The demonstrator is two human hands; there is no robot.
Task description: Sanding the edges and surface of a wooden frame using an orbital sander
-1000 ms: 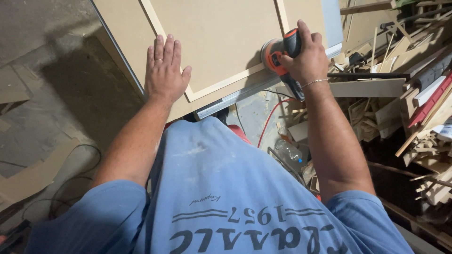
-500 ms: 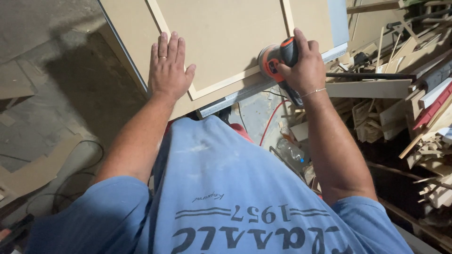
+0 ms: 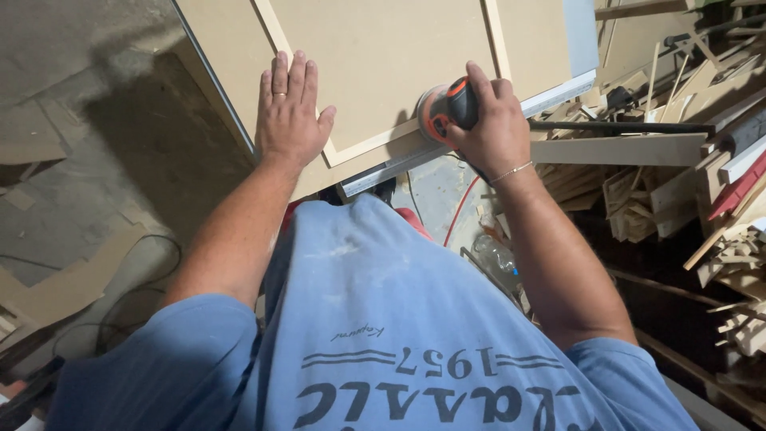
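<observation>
Gripping orange sander [image 3: 439, 112] in my right hand [image 3: 495, 128], fingers wrapped over its top, near edge of tan panel [image 3: 383, 56] | left hand [image 3: 289, 116] flat, fingers spread, pinning panel | panel looks stiff, light; sander compact, best palmed from above | scrap wood pile [image 3: 686, 183] right

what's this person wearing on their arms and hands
Both forearms are bare, below short light blue T-shirt sleeves. The left hand has a plain ring on one finger. The right hand has a thin chain bracelet at the wrist. No gloves.
</observation>
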